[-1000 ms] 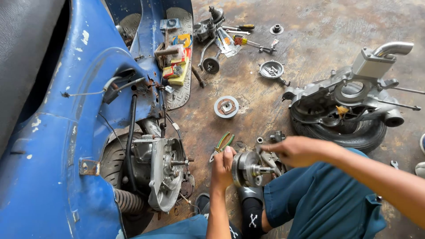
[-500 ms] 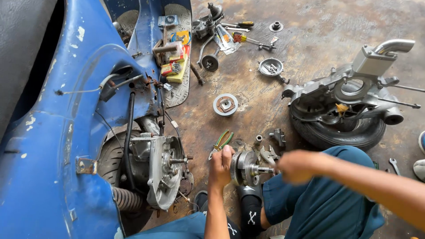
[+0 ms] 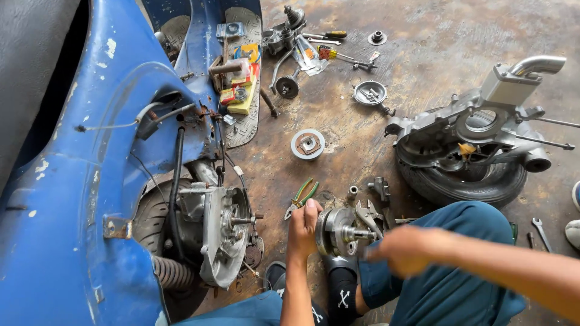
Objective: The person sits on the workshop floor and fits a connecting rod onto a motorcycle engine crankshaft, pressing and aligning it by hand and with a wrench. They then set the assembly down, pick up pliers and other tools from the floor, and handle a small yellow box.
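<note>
Round metal hub assembly (image 3: pixel 338 232) with a short shaft sticking out sits low on the concrete floor (image 3: pixel 423 36), near its bottom edge, propped against the person's knee. Largest nearby is a blue scooter body (image 3: pixel 90 181) filling the left side, its bare engine mount (image 3: pixel 220 235) exposed. At the right edge an engine casing (image 3: pixel 465 130) rests on a tyre (image 3: pixel 459 181). Green-handled pliers (image 3: pixel 302 198) lie just above the hub. The left hand (image 3: pixel 304 232) grips the hub's left rim, fingers curled over it. The right hand (image 3: pixel 406 250) is blurred just right of the shaft; its grip cannot be told.
</note>
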